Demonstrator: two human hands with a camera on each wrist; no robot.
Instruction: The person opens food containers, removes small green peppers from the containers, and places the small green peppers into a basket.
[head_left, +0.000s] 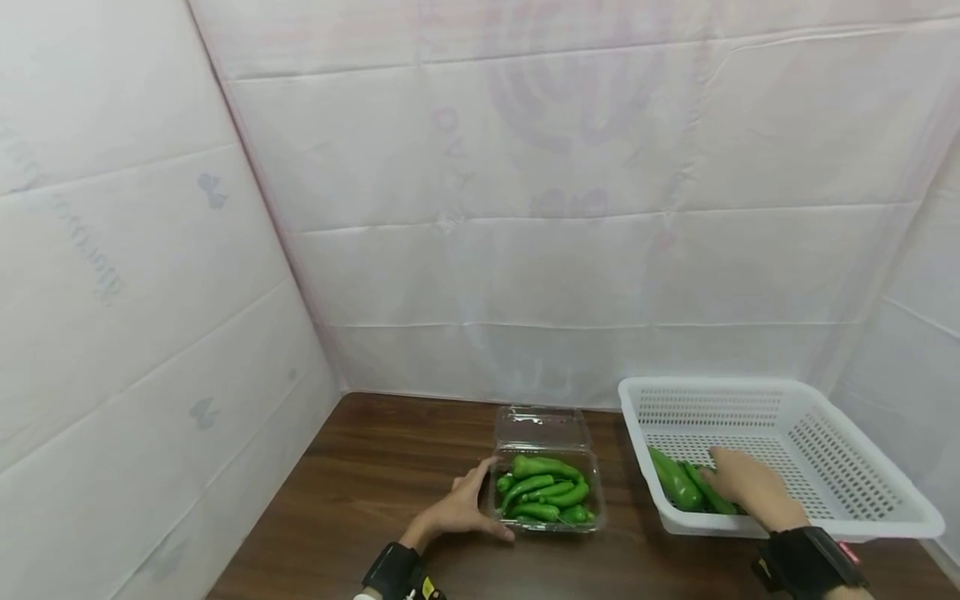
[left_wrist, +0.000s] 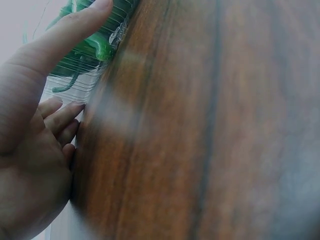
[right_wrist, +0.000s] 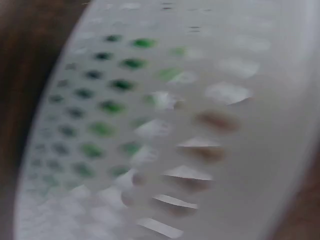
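A clear plastic clamshell box (head_left: pixel 598 510) stands on the brown table, its lid (head_left: pixel 542 427) folded back, with several green peppers (head_left: pixel 547 490) inside. My left hand (head_left: pixel 461 504) lies against the box's left side, fingers fairly straight. In the left wrist view the left hand (left_wrist: pixel 30 150) stretches its thumb along the box (left_wrist: pixel 75 85), a pepper (left_wrist: pixel 97 47) showing through. My right hand (head_left: pixel 750 487) reaches into a white slotted basket (head_left: pixel 712 385) and lies over green peppers (head_left: pixel 675 482); its fingertips are hidden. The right wrist view shows only the blurred basket wall (right_wrist: pixel 240 60).
The wooden table (head_left: pixel 360 500) runs from the left wall to the basket at the right edge. White sheeted walls close in on the left, back and right. Black wrist straps sit on both arms.
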